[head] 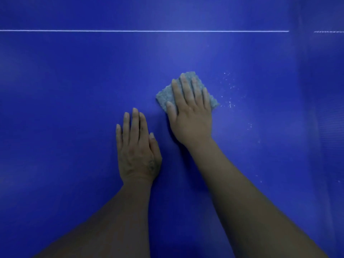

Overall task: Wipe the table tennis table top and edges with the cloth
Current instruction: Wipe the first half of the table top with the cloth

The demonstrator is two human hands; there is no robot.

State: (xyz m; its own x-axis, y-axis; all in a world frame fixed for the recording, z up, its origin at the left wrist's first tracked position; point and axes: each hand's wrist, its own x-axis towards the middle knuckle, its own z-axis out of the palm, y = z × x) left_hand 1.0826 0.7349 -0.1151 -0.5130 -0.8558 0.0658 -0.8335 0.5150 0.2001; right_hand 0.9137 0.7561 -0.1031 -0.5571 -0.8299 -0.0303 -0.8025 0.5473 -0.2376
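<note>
The blue table tennis table top (74,90) fills the whole view. A small grey folded cloth (164,95) lies on it just right of centre. My right hand (189,112) presses flat on the cloth with straight fingers, covering most of it. My left hand (136,148) rests flat on the bare table surface, a little below and left of the cloth, fingers straight and holding nothing.
A thin white line (145,31) runs across the table near the top of the view. Small white specks (230,94) are scattered on the surface just right of the cloth. No table edge shows.
</note>
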